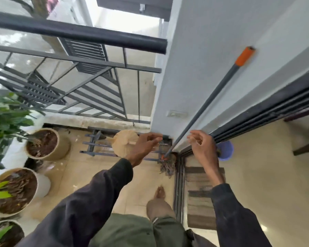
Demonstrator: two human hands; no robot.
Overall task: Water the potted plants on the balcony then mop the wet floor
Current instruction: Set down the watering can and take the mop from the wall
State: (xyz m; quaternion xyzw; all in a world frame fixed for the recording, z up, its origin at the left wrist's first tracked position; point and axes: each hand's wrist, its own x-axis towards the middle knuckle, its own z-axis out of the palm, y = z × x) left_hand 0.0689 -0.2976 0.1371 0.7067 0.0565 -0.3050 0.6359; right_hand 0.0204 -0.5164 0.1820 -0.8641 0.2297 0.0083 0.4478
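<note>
A mop leans against the grey wall, its grey handle [210, 100] ending in an orange grip [243, 57], its stringy head [168, 166] on the floor in the corner. My left hand [144, 146] reaches toward the lower handle with fingers stretched, holding nothing. My right hand [202, 146] hovers just right of the handle, fingers loosely curled and empty. Neither hand touches the mop. Potted plants stand at the left: one tan pot [61, 145] and a white pot [42, 184] with soil and leaves.
A dark metal railing [78, 31] bounds the balcony. A metal rack [95, 145] and a round woven object [125, 143] lie on the tiles. A sliding door track [179, 184], striped mat [200, 198] and blue bucket [226, 149] sit at the right. My bare foot [160, 192] stands on wet tiles.
</note>
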